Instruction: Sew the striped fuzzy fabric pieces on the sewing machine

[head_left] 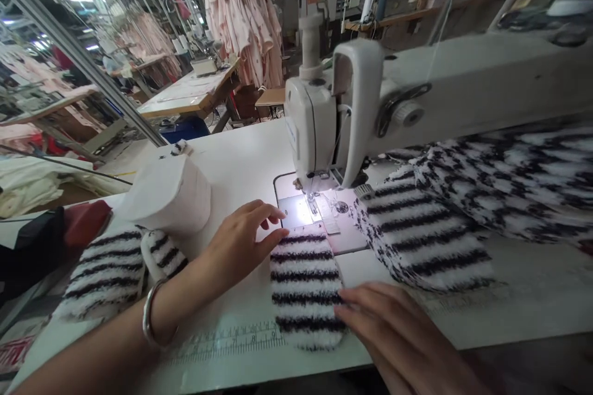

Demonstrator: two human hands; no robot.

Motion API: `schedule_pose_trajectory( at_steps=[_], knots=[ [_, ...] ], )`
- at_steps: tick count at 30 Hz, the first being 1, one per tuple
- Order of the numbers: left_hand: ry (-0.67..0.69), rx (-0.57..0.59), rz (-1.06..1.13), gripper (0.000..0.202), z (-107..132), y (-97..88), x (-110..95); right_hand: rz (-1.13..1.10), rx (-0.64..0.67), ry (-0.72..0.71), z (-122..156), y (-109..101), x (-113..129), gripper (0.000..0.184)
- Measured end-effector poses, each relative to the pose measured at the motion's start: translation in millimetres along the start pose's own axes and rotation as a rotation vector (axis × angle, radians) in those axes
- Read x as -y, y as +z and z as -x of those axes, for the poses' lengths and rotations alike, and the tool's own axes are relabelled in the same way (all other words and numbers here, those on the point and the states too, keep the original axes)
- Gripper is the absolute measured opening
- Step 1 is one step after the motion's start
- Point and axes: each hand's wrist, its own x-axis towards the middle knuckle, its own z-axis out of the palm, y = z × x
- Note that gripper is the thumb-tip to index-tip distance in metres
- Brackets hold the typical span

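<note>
- The striped fleece piece [304, 287] lies flat on the table [241, 160], its top edge at the sewing machine [324, 117] foot.
- Left hand [241, 237] open, fingertips pressing its upper corner; right hand [393, 327] open, flat on its lower edge.
- Looks soft, light, floppy; best steered by its edges.

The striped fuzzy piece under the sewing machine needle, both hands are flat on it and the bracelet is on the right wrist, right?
Not quite. The head view shows the bracelet on the left wrist. Both hands, left and right, do rest on the striped piece before the needle.
</note>
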Motion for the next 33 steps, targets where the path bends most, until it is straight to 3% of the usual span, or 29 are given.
schedule_pose_trajectory(
  at_steps=[5, 15, 22, 25, 27, 30, 33],
  knots=[
    [-0.091, 0.113, 0.108, 0.016, -5.1, 12.4, 3.3, -0.132, 0.023, -0.01, -9.0, 11.1, -2.6, 0.029],
    [-0.14, 0.037, 0.179, 0.014, -6.3, 19.0, 4.2, -0.257, 0.028, 0.064, -19.1, 9.1, 7.5, 0.026],
    [-0.159, 0.011, 0.16, 0.012, -8.8, 20.1, 0.9, -0.206, -0.037, 0.052, -19.0, 16.0, 8.5, 0.024],
    [-0.098, -0.041, 0.136, 0.012, -7.8, 17.9, -0.8, -0.152, -0.108, 0.037, -17.4, 20.5, 8.0, 0.022],
    [0.023, -0.113, 0.117, 0.012, -6.0, 15.0, -3.3, -0.119, -0.172, 0.026, -16.3, 21.3, 10.1, 0.021],
    [0.167, -0.19, 0.13, 0.011, -2.6, 12.2, -7.1, -0.164, -0.231, 0.117, -15.1, 21.0, 16.0, 0.025],
    [0.063, -0.106, 0.222, 0.016, -0.7, 13.8, -7.5, -0.336, -0.273, 0.251, -17.1, 20.8, 21.4, 0.026]
  ],
)
